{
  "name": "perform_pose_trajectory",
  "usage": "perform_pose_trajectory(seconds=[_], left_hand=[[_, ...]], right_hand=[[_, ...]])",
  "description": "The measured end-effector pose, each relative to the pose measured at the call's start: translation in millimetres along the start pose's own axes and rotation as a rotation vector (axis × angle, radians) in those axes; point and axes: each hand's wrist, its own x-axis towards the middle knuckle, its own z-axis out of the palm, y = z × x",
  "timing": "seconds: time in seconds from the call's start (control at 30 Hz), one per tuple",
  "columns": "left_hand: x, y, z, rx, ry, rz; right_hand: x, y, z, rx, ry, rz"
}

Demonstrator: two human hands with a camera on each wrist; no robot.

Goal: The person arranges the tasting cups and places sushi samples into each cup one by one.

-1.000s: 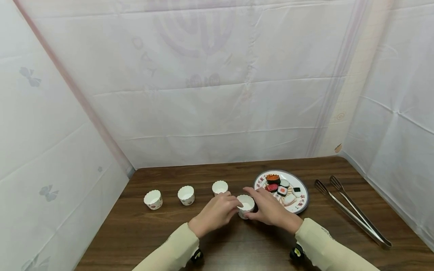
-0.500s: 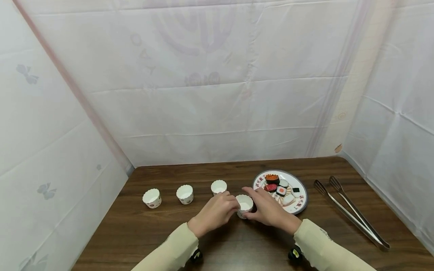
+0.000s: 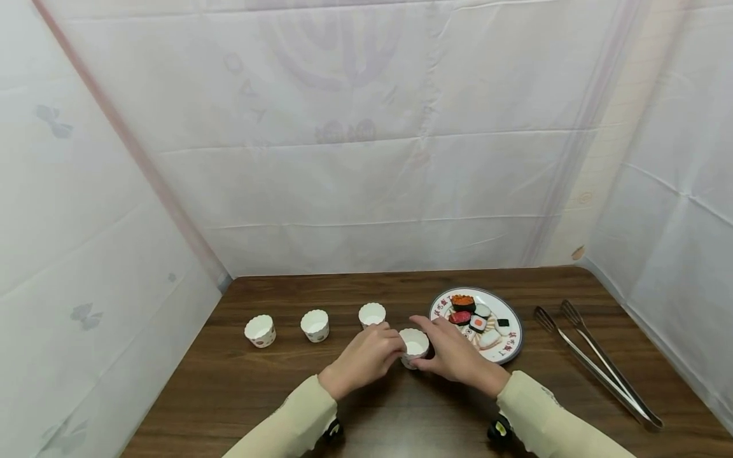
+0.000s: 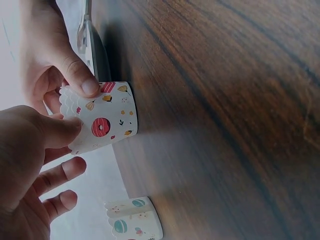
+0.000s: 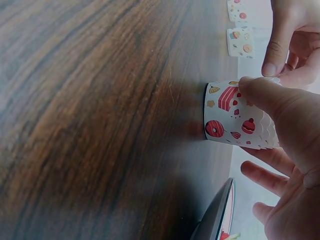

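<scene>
A white paper baking cup (image 3: 415,343) with a scalloped rim stands upright on the dark wooden table between both hands. My left hand (image 3: 365,357) pinches its rim from the left, thumb outside. From the right, my right hand (image 3: 458,357) holds the same cup, its thumb on the near side and fingers toward the far side. Red doughnut and cake prints show on the cup wall (image 4: 107,117) in the left wrist view. Another baking cup (image 3: 372,313) sits just beyond my left hand, partly hidden by it.
Two more baking cups, one (image 3: 315,326) nearer and one (image 3: 260,331) at far left, stand in a row. A round plate (image 3: 513,343) with several sushi pieces (image 3: 478,323) is right behind my right hand. Metal tongs (image 3: 615,381) lie at right. White cloth (image 3: 366,159) hangs behind the table.
The head view shifts slightly. Both hands stay on the same cup, with no clear movement of the cup on the table.
</scene>
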Motion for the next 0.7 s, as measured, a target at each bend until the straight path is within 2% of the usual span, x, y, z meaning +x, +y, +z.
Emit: perform_pose_trajectory(seconds=[0.23,0.47,0.7], left_hand=[[-0.7,-0.2,0.4,0.017,-0.012,-0.007],[-0.3,-2.1,1.2,0.006,0.007,0.004],[0.7,-3.8,2.1,-0.007,-0.003,0.001]], right_hand=[[0.1,-2.2,0.2,0.005,0.004,0.007],[-0.3,-1.4,3.2,0.012,0.022,0.016],[-0.3,0.3,2.2,0.015,0.022,0.012]])
